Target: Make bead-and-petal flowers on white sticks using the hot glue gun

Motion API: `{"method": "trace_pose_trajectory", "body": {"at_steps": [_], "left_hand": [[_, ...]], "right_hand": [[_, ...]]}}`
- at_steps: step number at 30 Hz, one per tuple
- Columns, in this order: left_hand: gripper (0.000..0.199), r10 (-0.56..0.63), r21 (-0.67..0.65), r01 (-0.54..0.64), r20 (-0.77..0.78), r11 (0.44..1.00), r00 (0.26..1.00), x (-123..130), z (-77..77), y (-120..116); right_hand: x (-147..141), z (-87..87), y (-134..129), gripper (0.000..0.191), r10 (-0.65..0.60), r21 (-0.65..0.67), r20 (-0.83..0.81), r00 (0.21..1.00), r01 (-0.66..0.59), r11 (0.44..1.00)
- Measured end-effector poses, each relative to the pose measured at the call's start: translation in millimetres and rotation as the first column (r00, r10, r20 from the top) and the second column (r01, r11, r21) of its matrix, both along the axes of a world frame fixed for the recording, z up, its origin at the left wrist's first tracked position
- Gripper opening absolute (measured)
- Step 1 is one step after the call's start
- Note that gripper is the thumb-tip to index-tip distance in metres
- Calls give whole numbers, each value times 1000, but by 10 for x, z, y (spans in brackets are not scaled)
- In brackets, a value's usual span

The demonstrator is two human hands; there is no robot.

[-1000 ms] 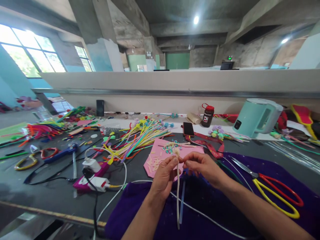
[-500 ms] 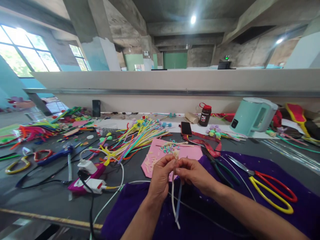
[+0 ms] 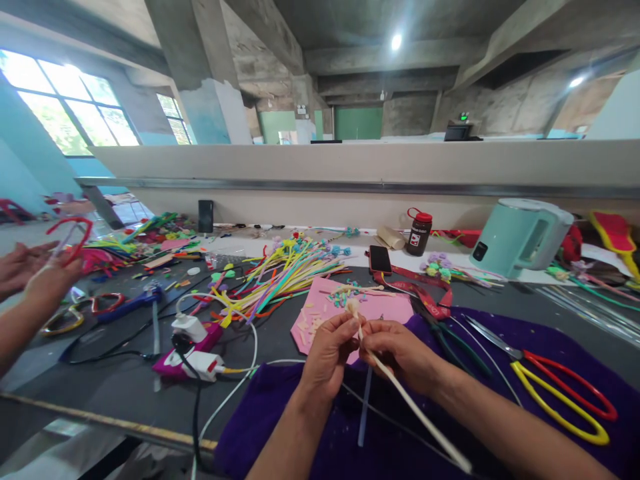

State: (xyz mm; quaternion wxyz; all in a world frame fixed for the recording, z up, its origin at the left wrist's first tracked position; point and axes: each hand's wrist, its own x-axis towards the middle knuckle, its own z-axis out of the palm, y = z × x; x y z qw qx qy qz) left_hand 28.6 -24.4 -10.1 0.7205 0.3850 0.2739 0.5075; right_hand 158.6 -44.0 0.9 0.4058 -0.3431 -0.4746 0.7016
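Note:
Over the purple cloth (image 3: pixel 270 407), my left hand (image 3: pixel 325 353) pinches the base of a small cream-coloured knot (image 3: pixel 353 307) at the top of a cream pipe cleaner (image 3: pixel 417 408). Touching it from the other side, my right hand (image 3: pixel 400 350) grips the pipe cleaner between thumb and fingers. Its long tail slants down to the right, under the right wrist. A pale bluish translucent strip (image 3: pixel 365 410) hangs below the right hand; its upper end is hidden. Just behind the hands lies a pink foam-like sheet (image 3: pixel 320 300) with cream and coloured bits on it.
Scissors (image 3: pixel 550 373) and pliers (image 3: pixel 455 343) lie to the right. A power strip (image 3: pixel 190 353), cords and a blue glue gun (image 3: pixel 133 303) are on the left. Pipe cleaners (image 3: pixel 280 283) are piled behind. At far left, another person's hands (image 3: pixel 50 280) hold a bent red pipe cleaner.
The cream pipe cleaner's tail has swung from hanging straight down to slanting right, apart from the translucent strip. Another person's hands have come in at the left. The view has shifted slightly left.

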Motion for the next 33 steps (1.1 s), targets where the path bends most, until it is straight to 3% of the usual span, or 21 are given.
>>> {"method": "trace_pose_trajectory", "body": {"at_steps": [4, 6, 9, 12, 26, 33], "left_hand": [[14, 35, 2, -35, -7, 999, 999, -10, -14, 8], [14, 69, 13, -68, -37, 998, 997, -4, -7, -3], [16, 94, 49, -88, -129, 995, 987, 20, 21, -33], [18, 76, 66, -64, -205, 996, 976, 45, 50, -55], [18, 108, 184, -60, -264, 981, 958, 73, 9, -56], [19, 109, 171, -56, -320, 984, 941, 82, 25, -60]], "right_hand": [[42, 17, 11, 10, -12, 85, 125, 992, 1, 996], [76, 48, 21, 14, -94, 183, 186, 978, 60, 981], [128, 116, 42, 16, -280, 348, 191, 941, 202, 915], [157, 183, 51, 16, -389, 420, 191, 901, 283, 862], [160, 225, 42, 14, -401, 477, 194, 895, 271, 836], [151, 209, 52, 18, -435, 498, 226, 872, 280, 821]]}}
